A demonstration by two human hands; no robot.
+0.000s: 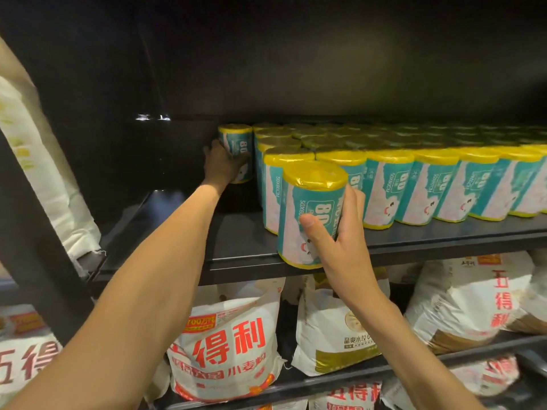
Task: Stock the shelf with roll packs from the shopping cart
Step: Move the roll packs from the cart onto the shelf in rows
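The black shelf (245,247) carries rows of upright roll packs (429,187), teal and white with yellow tops, filling its right side from front to back; its left part is bare dark metal. The left hand (223,165) reaches deep toward the back of the shelf, at the left end of the rows, and its grip is clamped on a rear roll pack (236,140), the fingers curled round the pack's lower half; this pack stands upright at the back, just left of the rearmost row and seemingly touching it. Whether its base sits on the shelf cannot be told, as the hand hides it. The right hand (340,229) is at the front edge of the shelf, its grip clamped on a front roll pack (310,199): the thumb presses the printed face and the fingers wrap round the right side. This pack is roughly upright, tilted slightly, with its bottom at the shelf's front lip, just ahead of the leftmost pack of the front row. Below the shelf, a lower shelf (384,365) holds white flour bags (228,350) with red lettering, and more white bags (47,179) stand to the left of the shelf, beyond a dark upright.
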